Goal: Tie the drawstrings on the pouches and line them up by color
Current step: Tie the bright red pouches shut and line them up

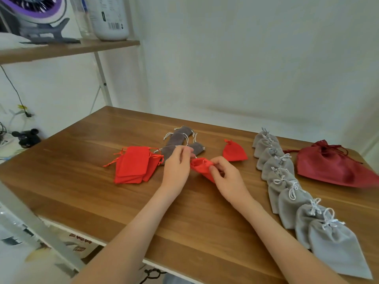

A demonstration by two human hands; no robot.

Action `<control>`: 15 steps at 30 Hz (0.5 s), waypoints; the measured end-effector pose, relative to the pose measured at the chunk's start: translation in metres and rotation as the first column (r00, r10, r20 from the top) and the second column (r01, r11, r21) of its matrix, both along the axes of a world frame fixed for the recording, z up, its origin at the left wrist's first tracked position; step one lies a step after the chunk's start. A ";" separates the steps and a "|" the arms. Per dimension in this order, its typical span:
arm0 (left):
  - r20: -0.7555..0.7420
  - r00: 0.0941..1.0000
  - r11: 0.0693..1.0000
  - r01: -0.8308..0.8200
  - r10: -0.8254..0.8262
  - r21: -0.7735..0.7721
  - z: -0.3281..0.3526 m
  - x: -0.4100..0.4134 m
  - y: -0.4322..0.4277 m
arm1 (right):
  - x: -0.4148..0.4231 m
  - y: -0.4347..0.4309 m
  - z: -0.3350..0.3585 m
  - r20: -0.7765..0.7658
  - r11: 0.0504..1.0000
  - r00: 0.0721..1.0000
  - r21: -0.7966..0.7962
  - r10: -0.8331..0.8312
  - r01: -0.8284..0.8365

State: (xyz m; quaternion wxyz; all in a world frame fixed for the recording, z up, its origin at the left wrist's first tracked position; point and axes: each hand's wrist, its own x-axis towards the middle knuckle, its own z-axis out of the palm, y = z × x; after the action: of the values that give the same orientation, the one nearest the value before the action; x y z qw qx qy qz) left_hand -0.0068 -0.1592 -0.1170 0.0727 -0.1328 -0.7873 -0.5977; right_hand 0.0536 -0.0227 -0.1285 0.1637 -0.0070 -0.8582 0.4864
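A: Active item?
B: Red pouch (201, 168), mid tabletop (82, 160), between both hands.
A: Hands?
B: Left hand (176, 166) has its fingers curled and pinches the pouch's top corner; the string is too small to make out. Right hand (226, 177) pinches the gathered mouth, thumb on the fabric.
A: Other red ones?
B: Flat red stack (132, 165) just left of the left hand, strings loose. One tied red pouch (233, 152) lies alone beyond the right hand.
A: Greys?
B: Dark grey pile (178, 139) sits behind the hands. Light grey row (287, 181), tied and overlapping, runs along the right side toward the near edge.
A: Anything further right?
B: Dark red bag (332, 167), beside the row's far end.
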 end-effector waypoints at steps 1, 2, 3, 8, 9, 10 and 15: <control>0.001 0.999 0.999 0.042 -0.042 -0.008 0.001 0.000 0.007 | 0.002 0.002 0.002 0.001 0.990 1.000 -0.136 -0.024 0.024; 0.005 0.996 0.996 0.087 -0.087 -0.034 0.000 0.000 0.013 | 0.003 0.004 0.004 0.009 0.966 0.999 -0.256 -0.035 0.037; 0.012 0.992 0.990 0.126 -0.125 -0.067 -0.001 -0.002 0.020 | 0.003 0.007 0.003 0.014 0.933 0.999 -0.357 -0.037 0.040; -0.030 0.989 0.973 0.136 -0.144 -0.189 -0.007 -0.008 0.027 | -0.004 0.014 0.000 0.022 0.816 1.000 -0.578 0.006 0.008; -0.029 0.992 0.977 0.116 -0.123 -0.178 -0.005 -0.009 0.027 | -0.005 0.015 0.000 0.027 0.804 1.000 -0.595 0.013 0.006; -0.021 0.995 0.983 0.089 -0.093 -0.160 -0.005 -0.009 0.026 | -0.006 0.016 0.001 0.035 0.794 0.999 -0.608 0.022 0.004; 0.110 0.991 0.997 0.082 -0.082 0.005 -0.006 -0.012 0.025 | -0.009 0.018 0.002 0.088 0.674 0.995 -0.733 -0.043 0.094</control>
State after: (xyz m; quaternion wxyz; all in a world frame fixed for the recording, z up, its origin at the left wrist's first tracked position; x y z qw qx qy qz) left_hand -0.0190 -0.1346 -0.1231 0.0047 -0.1318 -0.7837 -0.6069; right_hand 0.0445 -0.0043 -0.1268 0.1379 -0.1200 -0.5942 0.7833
